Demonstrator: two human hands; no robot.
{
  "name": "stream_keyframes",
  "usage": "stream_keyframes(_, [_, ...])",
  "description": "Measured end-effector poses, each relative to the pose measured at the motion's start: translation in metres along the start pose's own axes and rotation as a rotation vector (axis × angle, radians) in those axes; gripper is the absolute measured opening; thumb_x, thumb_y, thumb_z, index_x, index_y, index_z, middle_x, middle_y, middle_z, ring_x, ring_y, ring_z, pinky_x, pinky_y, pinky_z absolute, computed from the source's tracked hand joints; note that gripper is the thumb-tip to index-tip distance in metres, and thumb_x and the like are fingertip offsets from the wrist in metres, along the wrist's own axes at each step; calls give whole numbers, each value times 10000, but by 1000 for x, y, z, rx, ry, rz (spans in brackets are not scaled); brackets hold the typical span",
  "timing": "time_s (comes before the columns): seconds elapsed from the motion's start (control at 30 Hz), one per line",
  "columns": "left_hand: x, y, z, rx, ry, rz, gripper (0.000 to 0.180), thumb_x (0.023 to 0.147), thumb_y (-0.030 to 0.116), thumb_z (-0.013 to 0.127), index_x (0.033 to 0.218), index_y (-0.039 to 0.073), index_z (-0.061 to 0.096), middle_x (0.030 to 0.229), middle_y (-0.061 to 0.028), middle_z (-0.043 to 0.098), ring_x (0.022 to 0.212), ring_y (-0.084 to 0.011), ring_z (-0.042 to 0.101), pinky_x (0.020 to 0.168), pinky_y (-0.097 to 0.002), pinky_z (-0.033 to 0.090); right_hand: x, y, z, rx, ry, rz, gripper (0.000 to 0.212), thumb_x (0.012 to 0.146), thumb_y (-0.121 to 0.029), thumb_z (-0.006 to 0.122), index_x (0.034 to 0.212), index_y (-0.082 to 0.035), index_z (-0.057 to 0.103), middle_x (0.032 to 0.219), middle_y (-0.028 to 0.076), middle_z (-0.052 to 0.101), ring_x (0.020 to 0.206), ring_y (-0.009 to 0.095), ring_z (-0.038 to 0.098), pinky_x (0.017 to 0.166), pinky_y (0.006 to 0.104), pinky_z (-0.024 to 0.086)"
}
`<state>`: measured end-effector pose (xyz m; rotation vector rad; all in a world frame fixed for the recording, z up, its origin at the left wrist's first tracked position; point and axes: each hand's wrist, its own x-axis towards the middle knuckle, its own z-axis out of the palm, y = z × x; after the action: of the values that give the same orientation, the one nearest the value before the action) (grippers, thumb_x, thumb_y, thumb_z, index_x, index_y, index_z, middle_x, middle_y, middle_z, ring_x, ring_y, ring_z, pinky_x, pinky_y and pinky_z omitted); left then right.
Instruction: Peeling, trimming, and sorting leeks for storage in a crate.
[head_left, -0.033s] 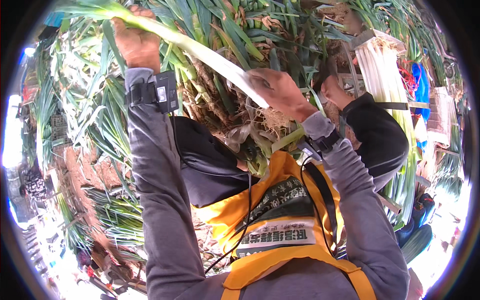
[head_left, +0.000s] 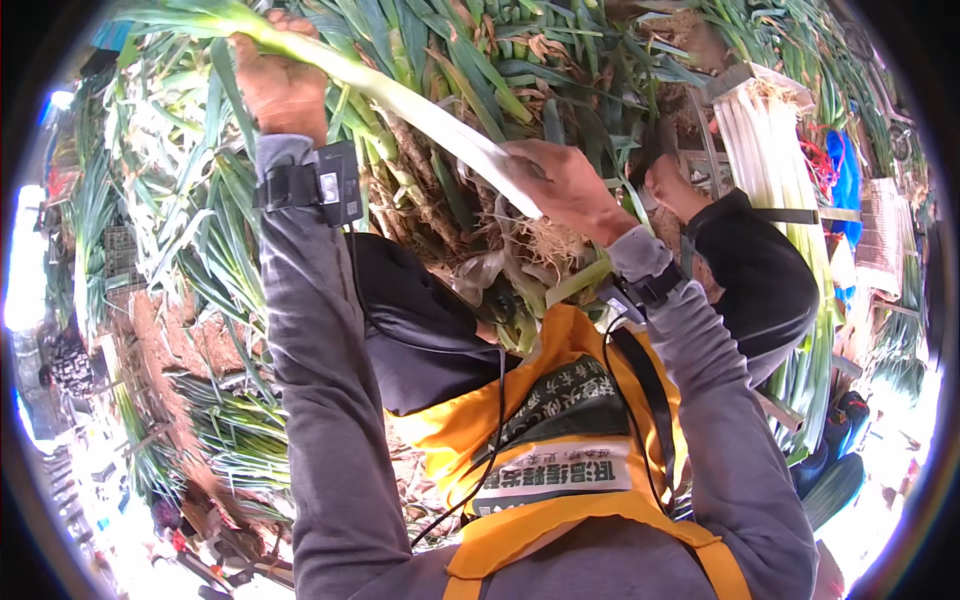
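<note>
A long leek (head_left: 415, 108) slants across the far side in front of me, green leaves to the upper left and white end to the lower right. My left hand (head_left: 282, 92) is closed round its green upper part. Near the white end, my right hand (head_left: 568, 188) grips the stalk with curled fingers, some of them hidden. Beneath it, pale stringy roots (head_left: 552, 243) lie among peeled leaves. A heap of untrimmed leeks (head_left: 400, 165) with dry brown leaves spreads under and beyond both hands.
To the right, a bundle of clean white leeks (head_left: 755, 135) lies in a frame with a dark strap (head_left: 785, 214) across it. My bare foot (head_left: 672, 185) rests beside the frame. More green leeks (head_left: 235, 430) lie at the left by a brick-coloured strip (head_left: 165, 350).
My left hand and forearm have shifted very slightly to the right. Both hands stay on the leek.
</note>
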<state>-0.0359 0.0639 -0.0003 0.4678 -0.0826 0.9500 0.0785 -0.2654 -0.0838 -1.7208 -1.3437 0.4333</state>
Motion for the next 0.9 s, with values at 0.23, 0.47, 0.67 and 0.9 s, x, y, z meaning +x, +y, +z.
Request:
stream_keyframes(0.23, [-5,1,6,53,71,-19,564,1024,506,354,1007,-38,501,834,-103,544,763,-233,519,743,-361,509,9,-17,-1,66,39,38,289,940,-206,640,1156,-13,652,839,99,668,654,129,616,569,295,502])
stream_keyframes(0.47, [-10,0,12,-26,26,-84,568,1016,496,382,1055,-58,498,825,-85,532,764,-215,520,755,-347,499,22,-16,-1,79,74,243,279,910,-244,643,947,32,639,702,173,597,593,193,547,599,364,468])
stream_keyframes(0.67, [-13,-7,16,-197,-122,-250,588,1003,422,473,1218,-123,423,859,-66,506,740,-176,482,726,-331,462,16,-13,3,149,58,435,306,887,-252,635,901,54,638,674,158,603,589,188,552,594,363,465])
stream_keyframes(0.9, [-12,-12,20,-273,-156,-257,660,931,361,622,1296,-132,380,809,-41,513,692,-143,482,679,-292,438,-11,29,-3,463,41,636,268,869,-205,635,757,38,649,572,33,594,457,129,545,474,296,429])
